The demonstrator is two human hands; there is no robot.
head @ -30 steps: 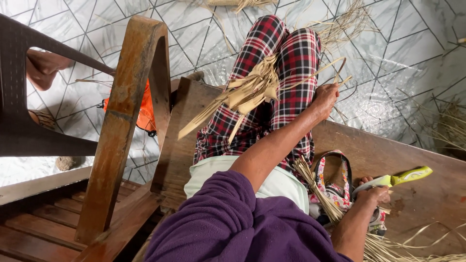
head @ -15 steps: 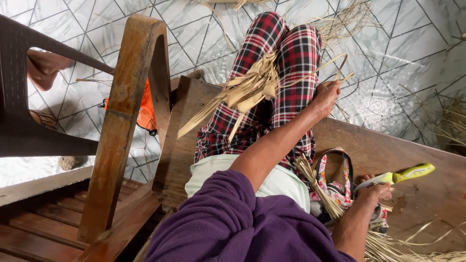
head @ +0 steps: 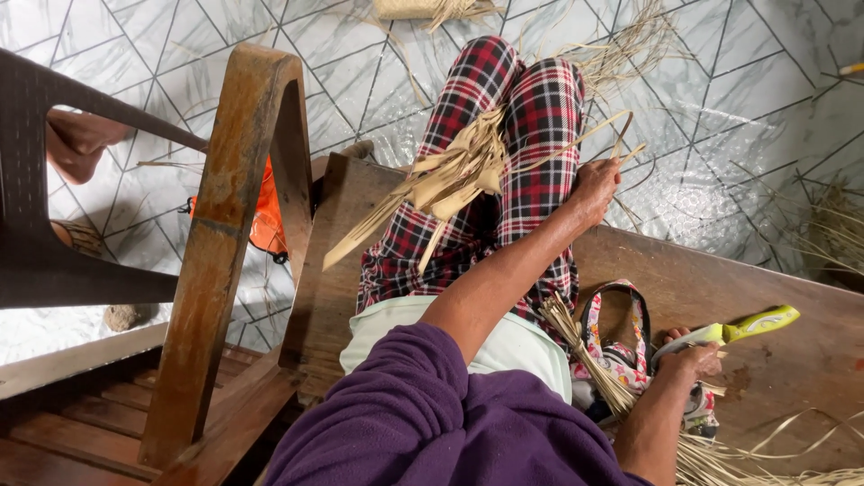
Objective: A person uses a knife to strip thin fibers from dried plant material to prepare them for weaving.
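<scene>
The left arm, in a purple sleeve pushed up above the elbow, stretches forward across the lap, forearm bare and nearly straight. The left hand rests knuckles-up by the outer thigh, fingers curled loosely downward. The right arm hangs down at the person's side, elbow bent. The right hand is closed in a firm grip, knuckles up.
</scene>
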